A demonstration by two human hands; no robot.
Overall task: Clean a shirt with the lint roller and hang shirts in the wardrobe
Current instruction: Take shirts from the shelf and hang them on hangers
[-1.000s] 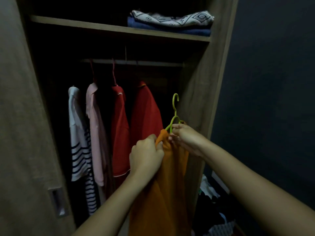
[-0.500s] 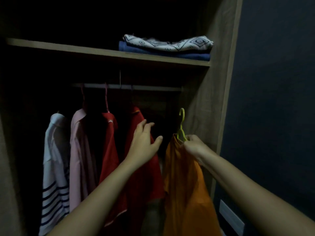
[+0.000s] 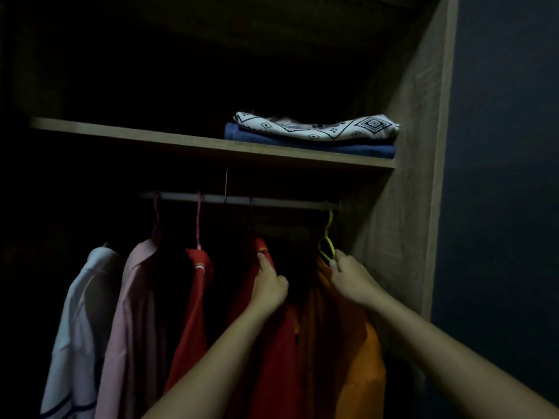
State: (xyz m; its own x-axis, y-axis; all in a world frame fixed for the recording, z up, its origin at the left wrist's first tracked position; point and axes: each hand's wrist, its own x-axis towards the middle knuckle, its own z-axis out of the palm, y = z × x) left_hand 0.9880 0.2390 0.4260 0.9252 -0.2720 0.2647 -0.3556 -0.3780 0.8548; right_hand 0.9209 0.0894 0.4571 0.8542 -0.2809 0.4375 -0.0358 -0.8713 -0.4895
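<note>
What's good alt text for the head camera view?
In a dim wardrobe, the right hand holds a green hanger carrying an orange shirt, its hook up at the rail, while the left hand touches the red shirt beside it. Three more shirts hang left; folded cloths lie on the shelf above.

Our right hand pinches the green hanger at the right end of the rail; our left hand touches a red shirt.

Dim, grainy view. Weak light from the front catches the folded white patterned cloth and the right wall of the brown wooden wardrobe; its interior is black shadow.
</note>
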